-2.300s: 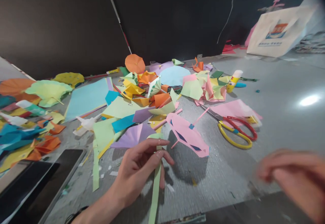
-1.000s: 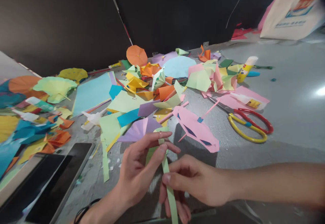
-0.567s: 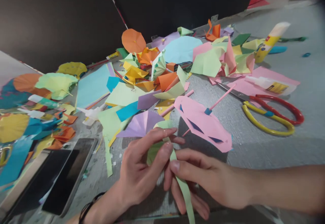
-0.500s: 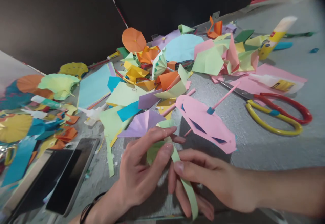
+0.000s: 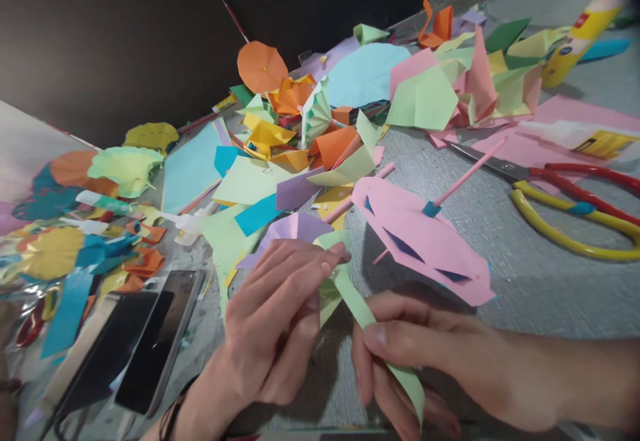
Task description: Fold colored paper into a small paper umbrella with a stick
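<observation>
A long light-green paper strip (image 5: 356,302) runs between both of my hands just above the grey table (image 5: 525,281). My left hand (image 5: 277,321) pinches its upper, folded end with fingers closed round it. My right hand (image 5: 430,361) grips the strip lower down between thumb and fingers, and the strip's tail curls down past that hand. A pink folded paper umbrella (image 5: 425,244) with a pink stick lies just beyond my hands. A purple pleated paper fan (image 5: 295,227) lies behind my left fingertips.
A heap of coloured paper scraps and folded pieces (image 5: 320,134) covers the middle and left of the table. Red-and-yellow scissors (image 5: 570,194) lie at the right, a glue stick (image 5: 580,27) at the far right. A dark phone (image 5: 160,341) lies at the lower left.
My right hand came in from the right and took hold of the strip below my left hand. Both hands have since drawn closer to the camera, the strip now bent between them.
</observation>
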`<act>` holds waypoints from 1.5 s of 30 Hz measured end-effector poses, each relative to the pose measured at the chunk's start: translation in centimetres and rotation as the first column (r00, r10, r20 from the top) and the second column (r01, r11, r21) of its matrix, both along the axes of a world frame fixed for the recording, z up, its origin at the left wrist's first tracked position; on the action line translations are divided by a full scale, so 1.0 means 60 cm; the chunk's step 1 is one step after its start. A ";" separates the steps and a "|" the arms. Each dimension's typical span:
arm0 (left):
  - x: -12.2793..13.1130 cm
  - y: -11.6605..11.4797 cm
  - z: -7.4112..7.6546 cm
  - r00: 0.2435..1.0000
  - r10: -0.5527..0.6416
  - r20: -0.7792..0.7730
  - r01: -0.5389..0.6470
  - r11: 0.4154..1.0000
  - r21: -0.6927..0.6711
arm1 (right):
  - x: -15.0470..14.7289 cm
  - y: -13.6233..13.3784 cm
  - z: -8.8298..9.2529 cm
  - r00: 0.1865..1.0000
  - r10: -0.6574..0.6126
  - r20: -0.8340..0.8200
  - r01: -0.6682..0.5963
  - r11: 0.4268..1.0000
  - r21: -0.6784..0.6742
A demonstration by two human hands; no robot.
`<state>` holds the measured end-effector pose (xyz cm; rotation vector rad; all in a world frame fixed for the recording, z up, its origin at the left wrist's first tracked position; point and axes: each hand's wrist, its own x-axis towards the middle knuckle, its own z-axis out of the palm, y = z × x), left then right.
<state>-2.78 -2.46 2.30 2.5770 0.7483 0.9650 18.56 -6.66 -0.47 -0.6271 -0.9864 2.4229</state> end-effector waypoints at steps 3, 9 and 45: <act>-0.009 0.006 0.005 0.990 0.022 -0.137 0.012 0.970 0.242 | 0.000 0.002 -0.002 0.999 0.000 -0.034 0.001 1.000 0.009; -0.032 0.003 0.009 0.909 0.094 -0.407 0.140 0.849 0.509 | 0.000 0.006 -0.003 0.998 0.036 -0.048 -0.035 0.999 0.023; -0.032 0.004 0.018 0.820 0.172 -0.546 0.276 0.716 0.641 | -0.010 -0.009 -0.007 0.951 -0.007 0.311 -0.004 0.999 0.034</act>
